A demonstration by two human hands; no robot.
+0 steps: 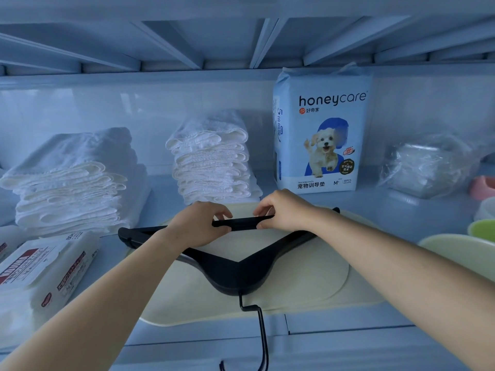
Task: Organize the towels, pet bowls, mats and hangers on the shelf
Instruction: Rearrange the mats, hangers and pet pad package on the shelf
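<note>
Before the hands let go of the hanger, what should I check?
1. Left hand grips the hanger by its crossbar: ok.
2. Right hand pinches the same bar: ok.
3. Hanger rests on the cream mats: ok.
4. Hook inside the mats' front edge: not ok, it sticks out past it.
5. Bar apart from the towel stack behind: ok.
6. Hanger lying flat: cannot tell.

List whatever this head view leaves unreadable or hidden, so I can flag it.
All in the head view.
Crinkled clear plastic bag: film glare blurs its contents.
Pink bowl and green bowl: cut off by right edge.
Black plastic hanger: hook runs off bottom edge.
White red-labelled packs: print blurred, left edge crops them.
</note>
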